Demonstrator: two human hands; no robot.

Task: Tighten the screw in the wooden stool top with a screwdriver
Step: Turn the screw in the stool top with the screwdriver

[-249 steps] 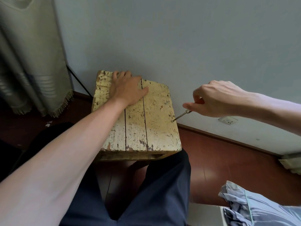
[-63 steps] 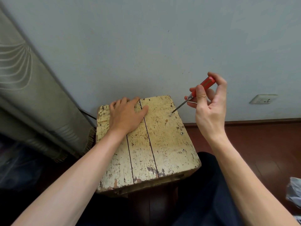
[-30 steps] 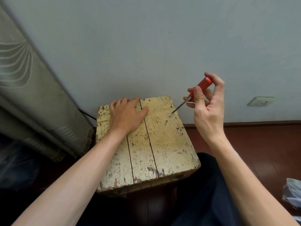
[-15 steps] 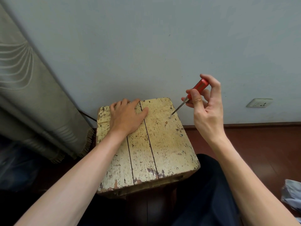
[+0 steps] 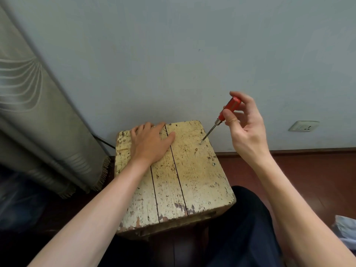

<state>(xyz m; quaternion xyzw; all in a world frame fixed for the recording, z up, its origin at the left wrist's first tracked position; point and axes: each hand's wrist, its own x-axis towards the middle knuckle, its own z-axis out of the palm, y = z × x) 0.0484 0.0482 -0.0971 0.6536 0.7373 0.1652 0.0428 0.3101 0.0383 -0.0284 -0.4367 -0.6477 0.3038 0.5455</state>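
Screw (image 5: 200,143) hardly discernible beneath screwdriver (image 5: 230,107) pinched by right hand (image 5: 247,132); left hand (image 5: 148,145) flat on stool top (image 5: 194,180).

Stool (image 5: 192,180): worn yellow top, three planks, stands on red-brown floor (image 5: 308,180). Left hand (image 5: 150,143) flat on top, far-left part. Screwdriver (image 5: 221,118) tip on screw (image 5: 200,143) near far right corner. Pale cloth (image 5: 346,232) on floor, right edge of view.

stool top (image 5: 194,170): wood, chipped matt paint | screwdriver (image 5: 223,116): glossy red plastic handle, metal shaft
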